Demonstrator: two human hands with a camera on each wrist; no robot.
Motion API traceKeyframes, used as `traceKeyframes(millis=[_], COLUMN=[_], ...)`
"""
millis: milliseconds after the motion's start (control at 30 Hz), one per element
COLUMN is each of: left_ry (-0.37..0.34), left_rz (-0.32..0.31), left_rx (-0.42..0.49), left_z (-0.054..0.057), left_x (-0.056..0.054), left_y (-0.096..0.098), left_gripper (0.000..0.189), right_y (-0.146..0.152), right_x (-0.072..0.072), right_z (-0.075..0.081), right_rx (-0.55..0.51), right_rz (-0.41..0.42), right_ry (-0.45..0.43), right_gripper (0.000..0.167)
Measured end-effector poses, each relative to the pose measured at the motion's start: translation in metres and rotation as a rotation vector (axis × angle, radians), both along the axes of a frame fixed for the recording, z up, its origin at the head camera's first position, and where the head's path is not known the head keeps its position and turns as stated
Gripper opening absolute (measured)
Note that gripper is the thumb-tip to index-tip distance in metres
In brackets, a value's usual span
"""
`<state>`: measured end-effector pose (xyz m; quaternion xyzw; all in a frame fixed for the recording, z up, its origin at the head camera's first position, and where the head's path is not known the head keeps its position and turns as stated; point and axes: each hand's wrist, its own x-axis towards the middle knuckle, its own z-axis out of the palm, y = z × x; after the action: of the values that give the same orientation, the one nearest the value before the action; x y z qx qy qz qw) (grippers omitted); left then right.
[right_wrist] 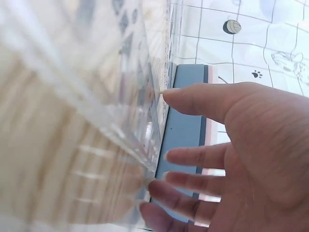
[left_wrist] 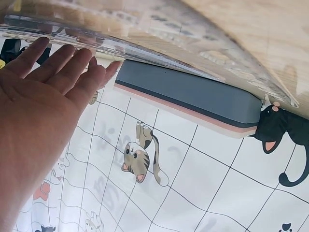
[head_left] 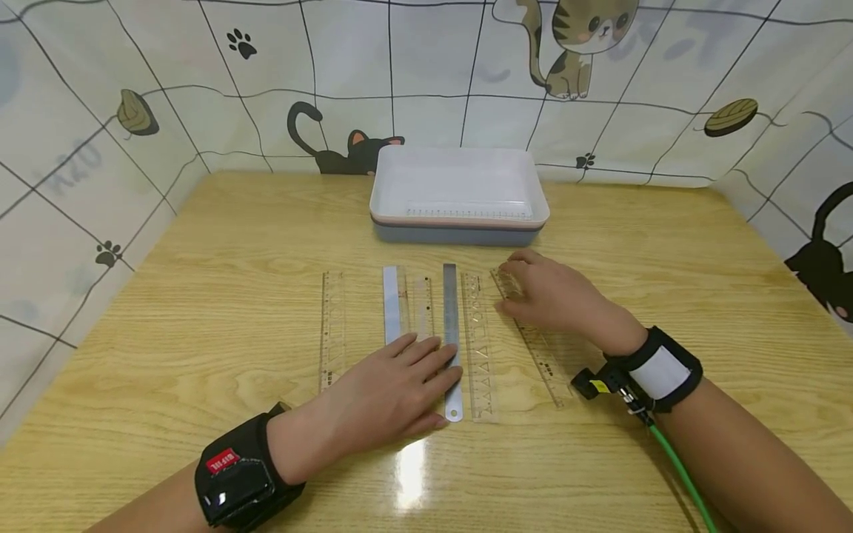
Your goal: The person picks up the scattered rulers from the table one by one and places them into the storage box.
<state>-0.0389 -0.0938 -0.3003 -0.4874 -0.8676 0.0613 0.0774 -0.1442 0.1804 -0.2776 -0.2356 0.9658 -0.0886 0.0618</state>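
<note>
Several rulers lie side by side on the wooden table. My left hand (head_left: 393, 385) is palm down with its fingers extended, over the lower parts of the middle ones. Its fingertips reach across the steel ruler (head_left: 451, 303); beside them are a whitish ruler (head_left: 392, 305) and a narrow clear ruler (head_left: 423, 305). At the right, my right hand (head_left: 560, 292) is at the far end of a slanted clear ruler (head_left: 543, 363). Thumb and fingers are spread apart, with the tips right at this ruler. Between the hands lies a clear ruler with cut-out shapes (head_left: 476, 348).
A white tray (head_left: 460, 181) with a grey-blue base stands at the back of the table (head_left: 253, 296), a clear ruler inside its front wall. Another clear ruler (head_left: 332, 318) lies left of the group. A cat-patterned sheet (head_left: 433, 66) encloses the back and sides.
</note>
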Motion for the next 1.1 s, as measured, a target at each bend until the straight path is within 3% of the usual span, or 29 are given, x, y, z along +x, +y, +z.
traceKeyframes(millis=[167,400,800,967,1100], left_ry=[-0.001,-0.023,-0.013,-0.009,-0.008], left_rz=[0.0,-0.019,-0.012,-0.011,-0.01], left_rx=[-0.014,-0.03,-0.042,-0.052,-0.057], left_z=[0.0,0.0,0.0,0.001,0.001], left_x=[0.001,0.001,0.0,-0.001,0.0], left_y=[0.001,0.001,0.0,0.0,0.001], left_gripper=[0.06,0.059,0.059,0.059,0.059], right_y=[0.002,0.001,0.011,0.009,0.008], right_x=[-0.003,-0.004,-0.007,-0.008,-0.007], right_z=[-0.003,-0.003,0.012,0.014,0.016], right_rx=[0.009,-0.026,-0.075,-0.1,-0.081], right_rz=[0.063,0.06,0.1,0.075,0.025], right_ry=[-0.007,-0.027,-0.221,-0.244,-0.244], right_gripper=[0.054,0.049,0.049,0.036,0.037])
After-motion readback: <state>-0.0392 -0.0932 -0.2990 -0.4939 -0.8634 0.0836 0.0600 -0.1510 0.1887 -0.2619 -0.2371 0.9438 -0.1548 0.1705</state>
